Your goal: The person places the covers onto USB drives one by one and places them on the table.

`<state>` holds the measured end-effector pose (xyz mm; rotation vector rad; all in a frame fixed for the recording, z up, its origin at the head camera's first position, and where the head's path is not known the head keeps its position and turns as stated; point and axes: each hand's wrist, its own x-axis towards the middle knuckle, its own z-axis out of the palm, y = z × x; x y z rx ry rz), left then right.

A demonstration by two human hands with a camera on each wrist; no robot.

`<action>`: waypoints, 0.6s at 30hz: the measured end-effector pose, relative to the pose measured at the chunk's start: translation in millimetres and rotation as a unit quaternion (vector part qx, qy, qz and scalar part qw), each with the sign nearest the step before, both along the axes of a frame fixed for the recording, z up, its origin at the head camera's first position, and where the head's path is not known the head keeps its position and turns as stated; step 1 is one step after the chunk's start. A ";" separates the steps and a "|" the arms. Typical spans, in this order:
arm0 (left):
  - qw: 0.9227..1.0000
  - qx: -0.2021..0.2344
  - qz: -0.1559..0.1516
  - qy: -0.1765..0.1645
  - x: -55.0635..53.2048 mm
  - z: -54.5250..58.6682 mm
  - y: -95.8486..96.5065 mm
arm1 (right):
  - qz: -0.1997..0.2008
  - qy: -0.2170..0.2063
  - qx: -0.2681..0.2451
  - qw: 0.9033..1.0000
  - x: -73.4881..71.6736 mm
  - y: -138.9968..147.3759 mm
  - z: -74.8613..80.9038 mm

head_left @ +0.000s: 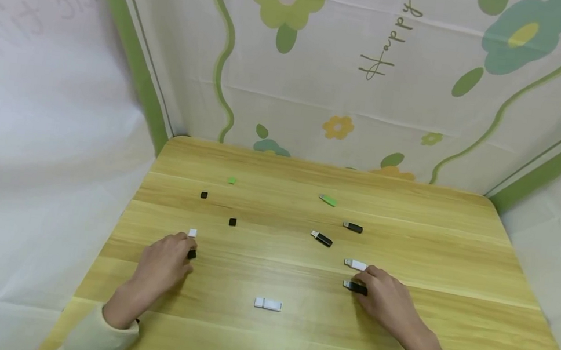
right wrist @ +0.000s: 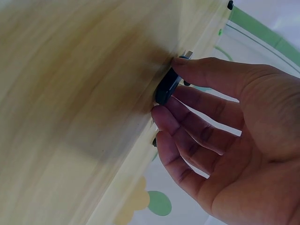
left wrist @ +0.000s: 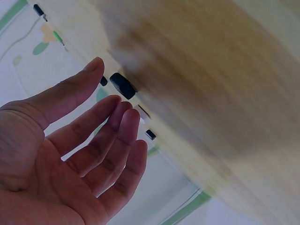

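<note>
At the right of centre in the head view, a black USB stick (head_left: 355,287) lies with its long axis running nearly left to right, its metal plug pointing left and its far end tipped slightly down the frame. The right hand (head_left: 391,302) pinches it, thumb against fingers. Just above is a white USB stick (head_left: 356,265), plug also leftward. At centre left, the left hand (head_left: 161,262) surrounds a black cap (head_left: 192,254), thumb and fingers spread with a gap; whether they touch it, I cannot tell. A white cap (head_left: 193,233) sits just above.
</note>
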<state>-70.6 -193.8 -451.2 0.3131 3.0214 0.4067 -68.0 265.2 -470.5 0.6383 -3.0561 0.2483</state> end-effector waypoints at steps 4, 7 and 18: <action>1.000 0.003 0.004 -0.003 -2.3 -0.6 -1.4 | 0.000 0.001 -0.002 1.000 -0.5 -0.9 -1.0; 1.000 0.004 0.004 -0.007 -4.5 -1.2 -2.3 | 0.000 -0.001 -0.003 1.000 -1.1 -1.3 -1.7; 1.000 -0.016 -0.014 0.002 -11.9 -5.4 -4.6 | -0.003 -0.013 -0.012 1.000 -1.4 -1.9 -2.0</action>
